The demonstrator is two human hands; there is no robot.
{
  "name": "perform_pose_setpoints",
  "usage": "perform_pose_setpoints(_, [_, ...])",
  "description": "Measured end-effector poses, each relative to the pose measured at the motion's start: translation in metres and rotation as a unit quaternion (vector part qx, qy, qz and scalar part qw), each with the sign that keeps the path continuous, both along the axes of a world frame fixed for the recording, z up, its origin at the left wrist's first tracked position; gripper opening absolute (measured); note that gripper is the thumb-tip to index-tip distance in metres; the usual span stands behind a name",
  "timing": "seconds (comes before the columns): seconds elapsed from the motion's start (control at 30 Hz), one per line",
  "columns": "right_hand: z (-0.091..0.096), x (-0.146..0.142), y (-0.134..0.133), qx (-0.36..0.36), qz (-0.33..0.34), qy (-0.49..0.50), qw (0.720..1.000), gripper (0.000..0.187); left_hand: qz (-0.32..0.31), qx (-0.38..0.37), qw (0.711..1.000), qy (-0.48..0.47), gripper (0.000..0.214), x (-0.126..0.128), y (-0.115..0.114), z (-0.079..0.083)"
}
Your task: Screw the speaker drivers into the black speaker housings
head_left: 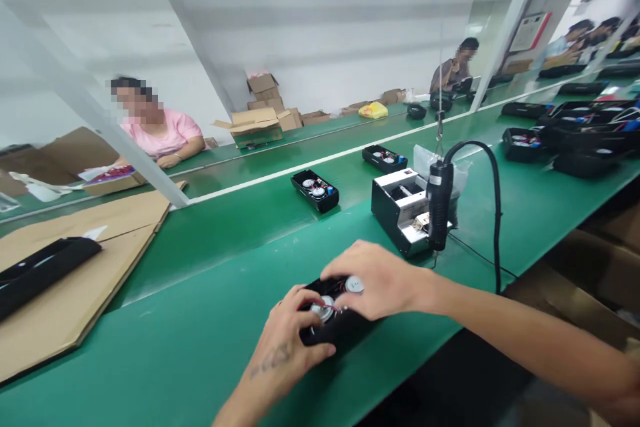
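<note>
My left hand (283, 340) is gripping the black speaker housing (340, 328) at 6 o'clock, its long axis running toward 2 o'clock; my right fingers (336, 268) are lying over a round driver (354, 284), holding or not I cannot tell

Green conveyor belt (210, 373), white stripe (320, 167) along its far edge. Near the belt's front edge, black speaker housing (334, 327), silver discs (354, 284), red wires (336, 309). Tan cardboard sheet (65, 280) toward the left end. Black-and-white soldering station (400, 210) at mid-belt. Dark script tattoo (270, 359) on left forearm (250, 390) (lettering unreadable). Beyond: pink shirt (160, 133), yellow bag (373, 110).
</note>
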State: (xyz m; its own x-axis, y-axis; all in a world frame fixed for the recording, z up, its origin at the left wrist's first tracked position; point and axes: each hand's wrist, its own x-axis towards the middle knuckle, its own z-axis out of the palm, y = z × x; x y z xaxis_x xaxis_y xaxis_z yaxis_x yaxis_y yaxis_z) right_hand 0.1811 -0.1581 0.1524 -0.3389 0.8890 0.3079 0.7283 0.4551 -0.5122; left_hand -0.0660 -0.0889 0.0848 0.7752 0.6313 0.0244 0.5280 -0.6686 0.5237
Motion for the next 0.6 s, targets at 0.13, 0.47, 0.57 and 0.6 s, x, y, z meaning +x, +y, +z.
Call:
perform_pose_setpoints(0.13, [-0.009,0.066,-0.034,0.258,-0.305,0.227,0.888,0.025,-0.059,0.246,0.966,-0.048,0.018,-0.012,-0.023,-0.034])
perform_pose_setpoints(0.47, [-0.073,0.147,-0.028,0.071,-0.385,0.366,0.844,0.036,-0.111,0.407,0.903,-0.080,0.011,-0.012,-0.024,-0.034])
perform_pose_setpoints(0.57, [-0.073,0.136,-0.025,0.088,-0.333,0.444,0.827,0.035,-0.128,0.429,0.892,-0.063,0.012,-0.016,-0.021,-0.039])
perform_pose_setpoints(0.6, [-0.072,0.133,-0.025,0.076,-0.313,0.470,0.822,0.035,-0.124,0.430,0.892,-0.062,0.012,-0.017,-0.020,-0.043])
